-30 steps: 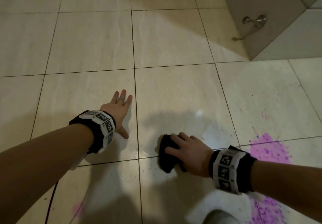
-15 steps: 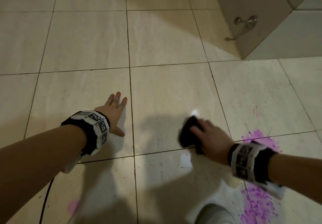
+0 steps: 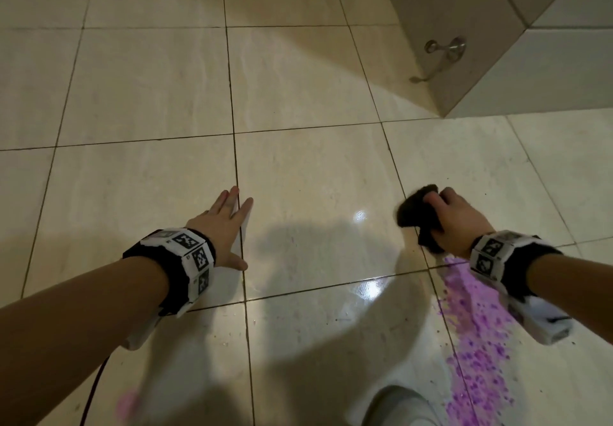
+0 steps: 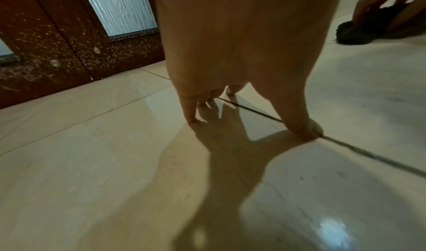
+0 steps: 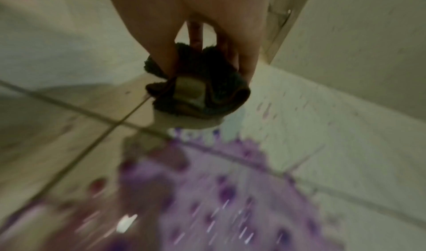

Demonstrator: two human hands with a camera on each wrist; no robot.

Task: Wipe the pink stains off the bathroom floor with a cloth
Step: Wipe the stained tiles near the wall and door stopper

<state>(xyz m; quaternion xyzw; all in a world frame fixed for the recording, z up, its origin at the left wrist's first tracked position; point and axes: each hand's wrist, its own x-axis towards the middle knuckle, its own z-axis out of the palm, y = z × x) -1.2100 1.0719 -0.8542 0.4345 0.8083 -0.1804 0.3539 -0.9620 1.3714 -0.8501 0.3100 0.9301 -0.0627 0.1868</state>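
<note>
A dark bunched cloth (image 3: 414,211) sits on the tiled floor under my right hand (image 3: 452,218), whose fingers curl round it; the right wrist view shows the cloth (image 5: 200,89) gripped just beyond the big pink stain (image 5: 219,191). That speckled pink stain (image 3: 477,329) spreads across the floor at lower right, below my right wrist. A small faint pink stain (image 3: 127,402) lies at lower left. My left hand (image 3: 225,226) rests flat on a tile, fingers straight and spread, its fingertips (image 4: 191,118) touching the floor near a grout line. The cloth (image 4: 359,32) also shows at far right in the left wrist view.
A tiled wall corner with a metal fitting (image 3: 444,49) stands at upper right. A dark wooden door (image 4: 57,51) closes off the far end. A dark cable (image 3: 96,389) trails under my left arm. A grey foot or shoe (image 3: 398,407) shows at the bottom edge.
My right hand has slid the cloth rightward and away from me, from the middle tile to just above the big pink stain. My left hand stays planted flat.
</note>
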